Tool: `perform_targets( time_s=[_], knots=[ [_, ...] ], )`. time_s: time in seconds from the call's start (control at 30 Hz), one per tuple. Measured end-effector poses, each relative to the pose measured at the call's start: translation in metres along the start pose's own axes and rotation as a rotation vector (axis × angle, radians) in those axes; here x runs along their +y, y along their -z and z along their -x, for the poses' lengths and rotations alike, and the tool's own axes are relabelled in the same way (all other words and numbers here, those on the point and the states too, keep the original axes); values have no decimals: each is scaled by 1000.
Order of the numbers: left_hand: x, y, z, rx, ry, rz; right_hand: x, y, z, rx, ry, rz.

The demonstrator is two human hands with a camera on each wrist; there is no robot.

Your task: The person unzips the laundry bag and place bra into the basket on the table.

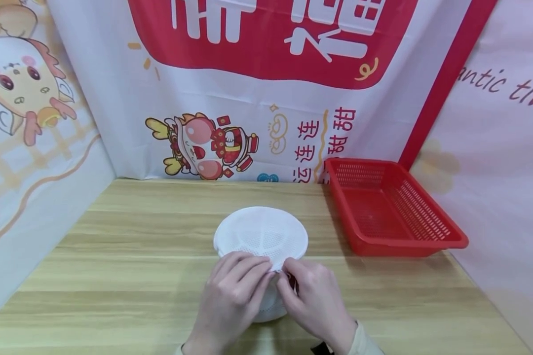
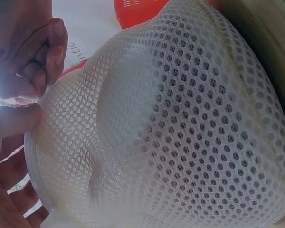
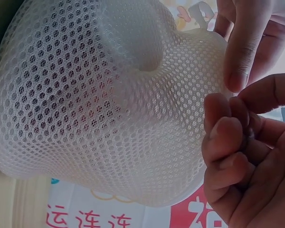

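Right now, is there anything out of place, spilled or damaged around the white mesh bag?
One thing looks odd: the cartoon dragon on the backdrop behind the table lies on its side, as if hung sideways. The white mesh bag has puckered sides, but I see no tear or spill.

- Bare left hand (image 1: 233, 291): lower centre of the head view; back uppermost, fingers side by side, bent and directed toward the upper right.
- Bare right hand (image 1: 314, 298): lower centre, slightly right; fingers curled inward, thumb and index finger in a pinch.
- Fingertips of both hands: close together.
- Left-wrist view: left thumb set apart from its spread fingers, left edge.
- Right-wrist view: right palm partly visible, lower right; left fingers downward, upper right.
- Right wrist: pale beige cloth cuff (image 1: 363, 342), bottom edge.
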State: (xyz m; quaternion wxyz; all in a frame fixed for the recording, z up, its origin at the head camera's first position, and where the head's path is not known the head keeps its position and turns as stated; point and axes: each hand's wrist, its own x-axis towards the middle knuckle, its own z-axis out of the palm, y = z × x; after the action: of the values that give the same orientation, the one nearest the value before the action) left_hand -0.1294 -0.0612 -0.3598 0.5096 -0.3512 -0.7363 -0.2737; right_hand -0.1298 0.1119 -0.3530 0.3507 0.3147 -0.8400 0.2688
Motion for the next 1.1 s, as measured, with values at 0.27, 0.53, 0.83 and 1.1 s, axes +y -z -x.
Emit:
perform_targets(
  time_s=[0.27,0.53,0.83,1.1],
  knots=[
    [1,-1,1,-1,3,-1,0,-1,2,18,33,33],
    [1,-1,-1,-6,4,1,-1,-1,1,14,32,58],
    [1,0,1,-29,43,16,-2,-3,0,19,33,54],
    [1,0,2,-44,58,18,-1,-5,-1,43,37,2]
  ],
)
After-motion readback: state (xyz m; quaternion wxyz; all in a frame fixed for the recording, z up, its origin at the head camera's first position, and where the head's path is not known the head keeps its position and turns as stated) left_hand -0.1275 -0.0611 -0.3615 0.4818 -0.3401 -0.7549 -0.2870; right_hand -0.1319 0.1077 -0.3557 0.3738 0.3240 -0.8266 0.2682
